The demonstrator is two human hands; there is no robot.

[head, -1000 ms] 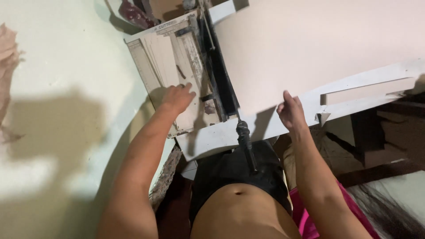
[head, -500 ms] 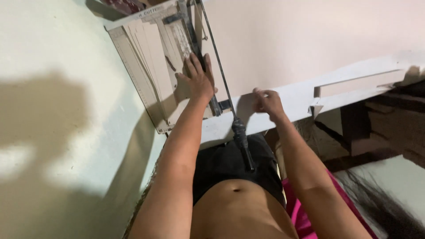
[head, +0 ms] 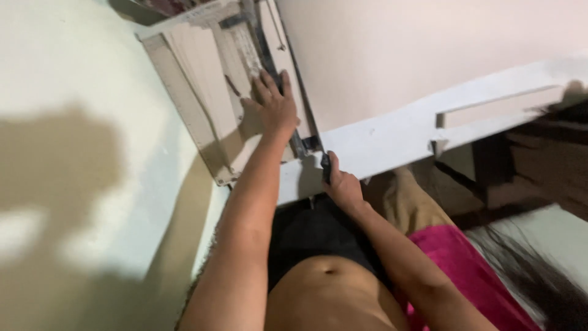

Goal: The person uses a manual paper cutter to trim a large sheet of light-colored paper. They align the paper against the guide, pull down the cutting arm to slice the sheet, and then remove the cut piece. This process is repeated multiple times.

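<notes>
Nearest the camera, a bare midriff, black shorts (head: 318, 236) and a patch of bright pink cloth (head: 465, 263) are filling the bottom of the frame, with two bare forearms reaching up and away from them. The right hand (head: 343, 187) is closing around the dark handle (head: 326, 167) of a paper trimmer's cutting arm, right at the near edge of a white table (head: 398, 138); the fingers are wrapped narrow about the grip, so only a short dark stub is showing above the fist. Just beyond it, the left hand (head: 272, 105) is lying flat and spread wide, palm down, pressing on the bed of the paper trimmer (head: 202, 110) beside the blade rail.

The trimmer is sitting on the table's near left corner, its base partly overhanging the edge above the pale floor (head: 73, 141). Its long axis is running from the handle near the person's body up and slightly leftward toward the top of the frame, and the black cutting arm (head: 293, 92) is lying down along the trimmer's right edge, pointing the same way, its handle end toward the person. A large pale sheet (head: 392, 55) is spreading to the right of the blade, covering the far tabletop. Dark furniture (head: 527, 165) is showing under the table at right.
</notes>
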